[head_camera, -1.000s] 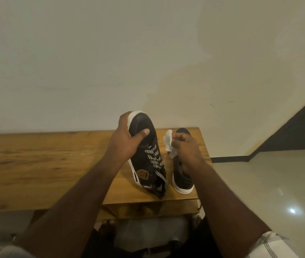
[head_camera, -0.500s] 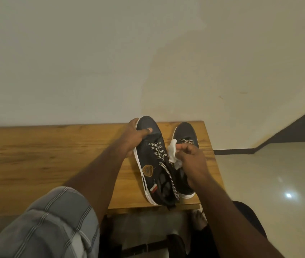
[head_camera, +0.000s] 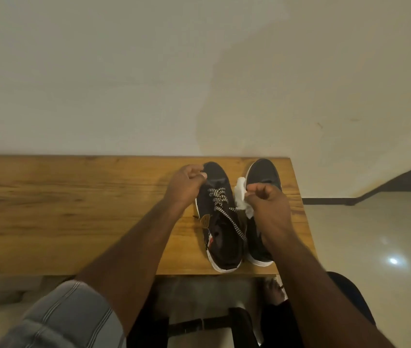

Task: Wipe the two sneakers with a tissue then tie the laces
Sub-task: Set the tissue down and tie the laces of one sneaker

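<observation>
The two sneakers stand side by side, soles down and toes toward the wall, near the right end of the wooden counter (head_camera: 74, 197): the left sneaker (head_camera: 220, 222) with its zigzag-patterned laces (head_camera: 227, 209) loose across the tongue, the right sneaker (head_camera: 262, 177) touching or just beside it and partly hidden by the forearm. They look light, with soft dark uppers over stiffer white rubber soles, so a hold round the toe cap or the sole edge should steady one best; the laces are limp and best pinched near their ends. The left hand (head_camera: 187, 184) rests curled against the left sneaker's toe, though I cannot tell whether it actually grips it. The right hand (head_camera: 267, 199) pinches a crumpled white tissue (head_camera: 242, 194), which is flimsy and likely to tear if dragged hard. A second ago the left sneaker was held up off the counter, tilted in the left hand; now it sits flat.
</observation>
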